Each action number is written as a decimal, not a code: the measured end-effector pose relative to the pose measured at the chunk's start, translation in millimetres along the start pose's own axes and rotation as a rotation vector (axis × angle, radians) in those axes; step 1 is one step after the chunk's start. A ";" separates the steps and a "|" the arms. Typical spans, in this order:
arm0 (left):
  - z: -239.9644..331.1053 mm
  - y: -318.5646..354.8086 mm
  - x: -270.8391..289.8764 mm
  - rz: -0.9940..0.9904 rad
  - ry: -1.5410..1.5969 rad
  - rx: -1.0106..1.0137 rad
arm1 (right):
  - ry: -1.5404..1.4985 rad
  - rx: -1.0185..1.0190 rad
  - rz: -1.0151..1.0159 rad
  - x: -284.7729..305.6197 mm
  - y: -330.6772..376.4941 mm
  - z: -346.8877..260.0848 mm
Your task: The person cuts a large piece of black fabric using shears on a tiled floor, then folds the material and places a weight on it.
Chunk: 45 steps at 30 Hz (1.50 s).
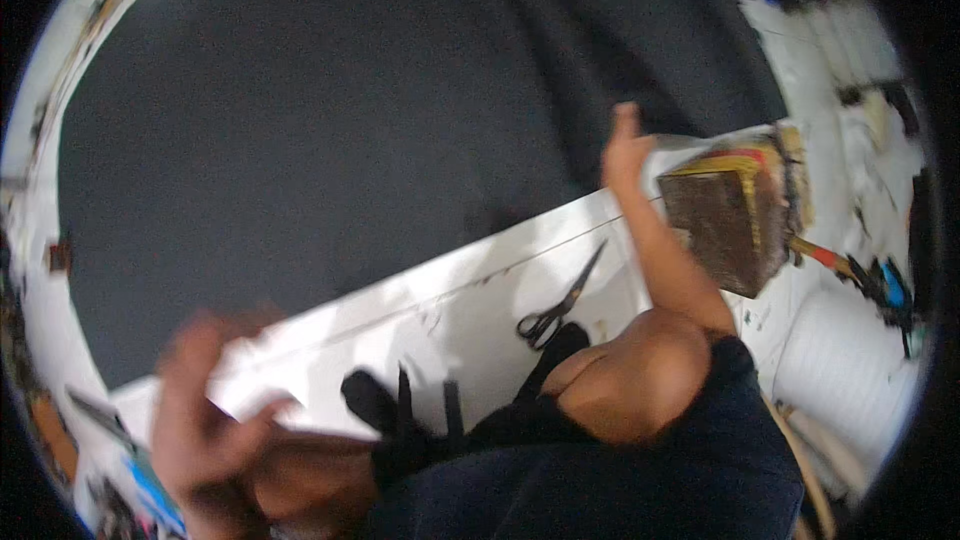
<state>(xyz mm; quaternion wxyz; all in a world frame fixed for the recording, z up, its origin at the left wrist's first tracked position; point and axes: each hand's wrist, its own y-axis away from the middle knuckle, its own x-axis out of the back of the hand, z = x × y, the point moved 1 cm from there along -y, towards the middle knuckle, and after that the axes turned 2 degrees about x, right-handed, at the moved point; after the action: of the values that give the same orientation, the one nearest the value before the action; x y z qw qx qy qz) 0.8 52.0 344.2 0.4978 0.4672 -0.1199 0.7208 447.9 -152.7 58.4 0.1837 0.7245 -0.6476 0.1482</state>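
A dark cloth covers most of a white table. The right hand presses on its far edge, fingers loosely curled, gripping nothing visible. The blurred left hand sits at the near edge; grip unclear. Scissors lie between.

Dim, soft overall, left hand motion-blurred, heavy fisheye bend w/ black vignette at rim, white areas blown out

Dark matt cloth, smooth and soft-looking, spread over a white, smooth table. Dull metal scissors with black handles. Rough brown wooden block, worn, edged with yellow tape.
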 end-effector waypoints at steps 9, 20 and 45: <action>-243.9 53.9 -4.0 0.623 0.661 0.428 | -0.059 -0.361 -0.227 104.2 -101.7 79.4; -287.8 69.8 -243.5 0.369 -0.089 0.578 | 0.955 0.315 -0.343 27.7 60.1 80.0; -302.6 68.1 -235.5 0.512 -0.099 0.607 | 1.096 0.867 -0.499 15.0 95.2 60.3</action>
<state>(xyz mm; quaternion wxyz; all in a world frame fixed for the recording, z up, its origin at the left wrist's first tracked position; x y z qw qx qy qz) -207.5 70.0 15.5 0.1351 0.5823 -0.0381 0.8008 353.8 -202.5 18.7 0.2061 0.6797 -0.1626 0.6849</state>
